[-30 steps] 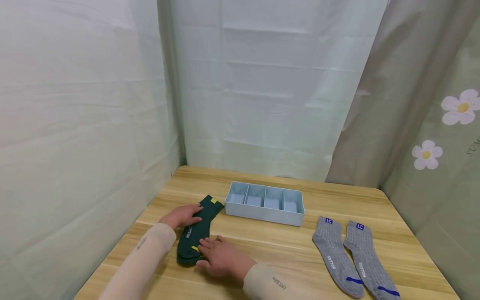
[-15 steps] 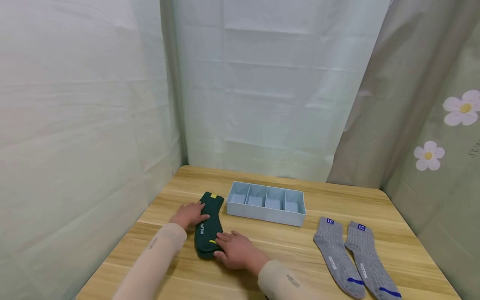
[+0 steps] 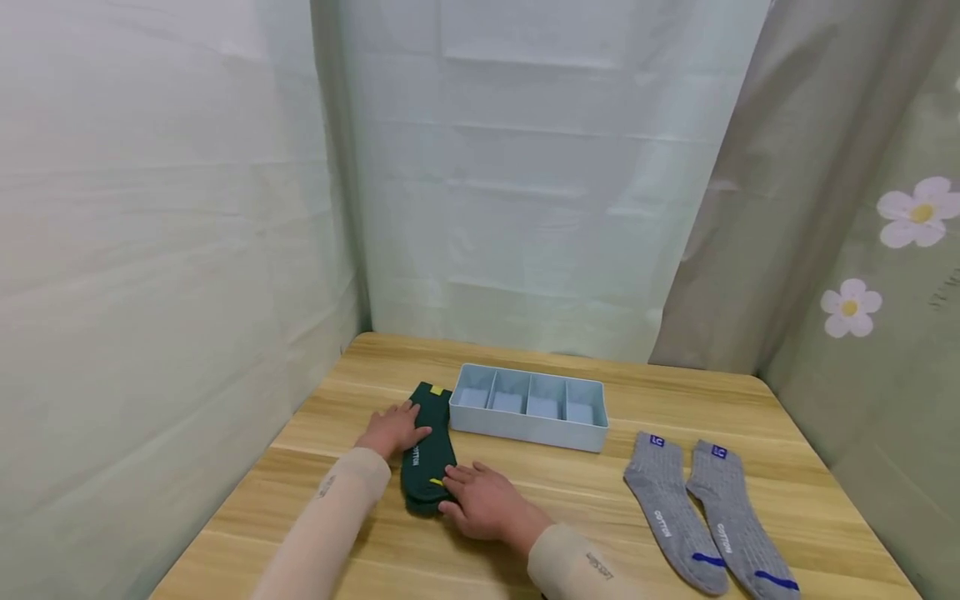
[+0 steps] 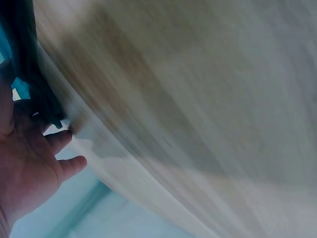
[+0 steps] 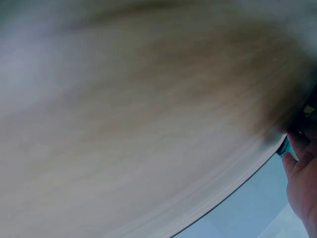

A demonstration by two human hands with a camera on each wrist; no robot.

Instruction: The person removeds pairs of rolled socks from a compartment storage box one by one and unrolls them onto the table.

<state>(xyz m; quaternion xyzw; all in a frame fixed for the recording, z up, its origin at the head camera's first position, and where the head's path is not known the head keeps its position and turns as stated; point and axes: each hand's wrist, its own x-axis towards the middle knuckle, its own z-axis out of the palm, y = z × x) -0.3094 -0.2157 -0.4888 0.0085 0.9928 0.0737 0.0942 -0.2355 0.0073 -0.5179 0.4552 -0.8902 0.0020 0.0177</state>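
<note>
A pair of dark green socks (image 3: 433,454), stacked one on the other, lies flat on the table with yellow marks at cuff and toe. My left hand (image 3: 392,428) rests along the leg's left edge, fingers spread over the fabric. At the toe end, my right hand (image 3: 487,504) touches the right side with its fingers extended. The left wrist view has the green fabric (image 4: 22,54) beside the fingers of my left hand (image 4: 29,163). My right hand (image 5: 303,186) shows only partly at the right wrist view's edge.
A light blue box (image 3: 528,427) with several compartments stands just right of the green cuffs. Two grey socks (image 3: 663,508) with blue marks lie side by side at the right of the wooden table (image 3: 360,558). Pale curtains (image 3: 525,208) hang behind and on the sides.
The green socks have slid right and slightly away, turning straighter, with both hands moving along on them. Their cuff now lies close to the box. The grey socks have stayed put.
</note>
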